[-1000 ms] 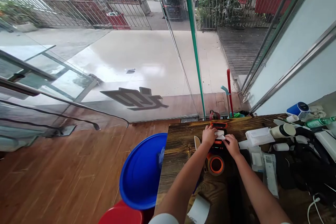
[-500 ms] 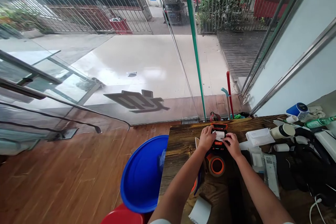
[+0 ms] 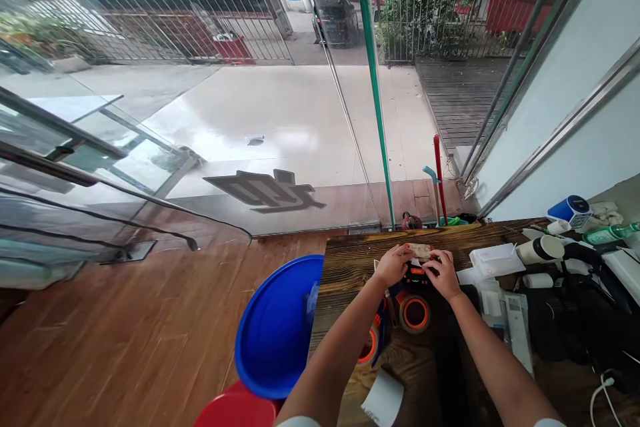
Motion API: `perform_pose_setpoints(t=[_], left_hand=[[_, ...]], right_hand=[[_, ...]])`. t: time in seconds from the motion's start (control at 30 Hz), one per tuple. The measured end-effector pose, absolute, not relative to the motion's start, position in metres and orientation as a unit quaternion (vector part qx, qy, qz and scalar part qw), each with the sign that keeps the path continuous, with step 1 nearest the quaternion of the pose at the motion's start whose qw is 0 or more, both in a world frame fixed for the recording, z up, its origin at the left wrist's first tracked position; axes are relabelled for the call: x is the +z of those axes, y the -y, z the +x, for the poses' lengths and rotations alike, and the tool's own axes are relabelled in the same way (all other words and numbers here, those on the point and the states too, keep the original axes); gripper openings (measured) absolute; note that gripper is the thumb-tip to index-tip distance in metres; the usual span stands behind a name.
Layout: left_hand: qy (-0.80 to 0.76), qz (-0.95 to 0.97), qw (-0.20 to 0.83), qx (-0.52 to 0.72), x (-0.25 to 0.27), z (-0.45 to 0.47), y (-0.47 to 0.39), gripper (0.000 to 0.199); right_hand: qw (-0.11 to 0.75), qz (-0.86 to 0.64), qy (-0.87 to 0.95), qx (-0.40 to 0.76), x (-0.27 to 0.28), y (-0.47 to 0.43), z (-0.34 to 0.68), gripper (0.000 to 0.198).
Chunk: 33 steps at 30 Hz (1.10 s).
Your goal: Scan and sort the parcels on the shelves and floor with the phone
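Observation:
On the wooden table, a small black and orange portable printer [image 3: 417, 274] lies between both hands. Its lid [image 3: 420, 251], pale on the outer face, is swung down over the paper compartment, and a bit of white paper shows below its edge. My left hand [image 3: 393, 265] grips the printer's left side and the lid's left end. At the right side, my right hand [image 3: 442, 273] has its fingers bent onto the lid and the front edge. Whether the lid is latched cannot be seen. Nearer me lies a tape roll [image 3: 415, 329] with an orange core.
A second tape roll [image 3: 374, 340] and a curled white paper slip [image 3: 384, 399] lie near my left forearm. White boxes [image 3: 495, 260], a cup [image 3: 540, 250] and a black bag [image 3: 590, 320] crowd the right side. A blue bin [image 3: 270, 327] stands left of the table [image 3: 345, 280].
The printer's lid has come down over the white paper roll, which was exposed before. Both hands have stayed at the printer's sides, with fingers shifted onto the lid.

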State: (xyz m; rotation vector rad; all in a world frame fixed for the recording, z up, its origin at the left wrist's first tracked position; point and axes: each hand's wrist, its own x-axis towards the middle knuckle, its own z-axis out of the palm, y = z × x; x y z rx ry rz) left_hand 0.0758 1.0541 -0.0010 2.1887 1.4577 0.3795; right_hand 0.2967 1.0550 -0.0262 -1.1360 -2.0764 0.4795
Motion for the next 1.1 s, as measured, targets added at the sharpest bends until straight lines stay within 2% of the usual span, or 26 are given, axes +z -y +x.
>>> perform_pose_setpoints(t=[0.27,0.6,0.77,0.87,1.0,1.1], left_hand=[[-0.523,0.803,0.256,0.128,-0.01,0.072,-1.035,0.07],[-0.55,0.778,0.276,0.126,-0.015,0.078,-1.028,0.061],[-0.574,0.754,0.288,0.142,-0.014,0.085,-1.029,0.056],[-0.606,0.724,0.289,0.161,-0.011,0.093,-1.029,0.061],[-0.658,0.67,0.287,0.189,-0.005,0.11,-1.025,0.068],[-0.68,0.645,0.291,0.192,0.003,0.119,-1.022,0.058]], right_hand=[[0.356,-0.461,0.786,0.206,-0.044,-1.061,0.297,0.016],[0.256,-0.469,0.822,0.197,-0.051,-1.04,0.302,0.068],[0.204,-0.47,0.831,0.216,-0.055,-1.038,0.305,0.076],[0.194,-0.465,0.83,0.238,-0.057,-1.039,0.307,0.087],[0.204,-0.458,0.819,0.278,-0.058,-1.041,0.314,0.11],[0.217,-0.458,0.804,0.311,-0.058,-1.048,0.322,0.125]])
